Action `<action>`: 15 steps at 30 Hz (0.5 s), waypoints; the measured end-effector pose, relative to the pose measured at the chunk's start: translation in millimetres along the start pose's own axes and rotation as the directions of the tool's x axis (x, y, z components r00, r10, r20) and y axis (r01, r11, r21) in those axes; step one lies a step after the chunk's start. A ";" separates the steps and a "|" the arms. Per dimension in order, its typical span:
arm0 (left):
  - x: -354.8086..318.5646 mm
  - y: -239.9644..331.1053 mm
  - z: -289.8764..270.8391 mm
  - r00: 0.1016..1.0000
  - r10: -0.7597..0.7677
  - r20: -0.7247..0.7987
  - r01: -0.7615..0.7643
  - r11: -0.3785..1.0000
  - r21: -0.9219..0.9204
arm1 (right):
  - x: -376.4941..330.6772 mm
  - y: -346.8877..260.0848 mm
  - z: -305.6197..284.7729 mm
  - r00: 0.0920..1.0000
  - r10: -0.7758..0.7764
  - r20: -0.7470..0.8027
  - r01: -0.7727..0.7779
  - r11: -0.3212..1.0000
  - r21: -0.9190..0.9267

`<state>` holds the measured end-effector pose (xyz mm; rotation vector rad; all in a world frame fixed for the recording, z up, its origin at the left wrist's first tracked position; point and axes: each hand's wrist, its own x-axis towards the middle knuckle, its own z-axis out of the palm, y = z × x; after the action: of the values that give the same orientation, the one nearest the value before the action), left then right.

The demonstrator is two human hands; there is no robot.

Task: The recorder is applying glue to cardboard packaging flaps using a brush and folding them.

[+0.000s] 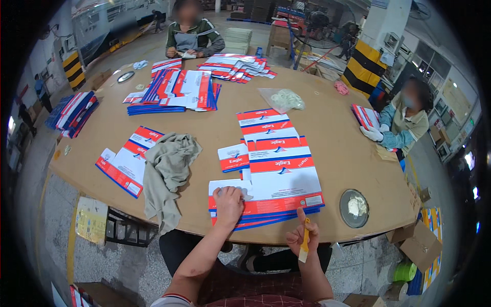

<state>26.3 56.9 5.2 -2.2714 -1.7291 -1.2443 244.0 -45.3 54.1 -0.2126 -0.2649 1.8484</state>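
A stack of flat printed carton sheets (pixel 281 187) in white, red and blue lies before me. My left hand (pixel 230 205) presses down on the stack's left flap with its fingers curled. A pale greyish patch shows beside those fingertips; whether they hold anything is hidden. My right hand (pixel 303 238) is at the table's front edge, just off the stack's near right corner. Its thumb and fingers grip a yellow-handled brush (pixel 306 236), pale flat end pointing down, while the index finger stretches forward. To the right, a round metal dish (pixel 344 217) holds white paste.
A grey-green cloth (pixel 171 169) lies left of the stack, partly over another carton sheet (pixel 120 171). Farther off are more carton stacks (pixel 176 92) and a plastic bag (pixel 280 100) of pale rings. Two people (pixel 194 38) (pixel 406 120) work at the table.
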 end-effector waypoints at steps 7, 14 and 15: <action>-2.3 1.0 -0.6 1.000 -0.019 0.002 0.019 0.999 0.044 | 1.2 1.4 11.1 0.998 -0.053 0.032 0.051 0.997 0.051; -3.2 0.3 -1.7 1.000 -0.019 -0.006 0.019 0.999 0.047 | 1.1 -0.1 7.5 0.984 -0.141 -0.108 0.146 0.989 0.035; -2.4 0.7 -3.0 1.000 -0.015 0.000 0.015 0.999 0.042 | 0.9 -0.1 7.8 0.979 -0.157 -0.128 0.159 0.987 0.004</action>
<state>25.0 53.4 6.1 -2.2402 -1.7587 -1.1988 241.7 -45.0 61.6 -0.2900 -0.1749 1.6713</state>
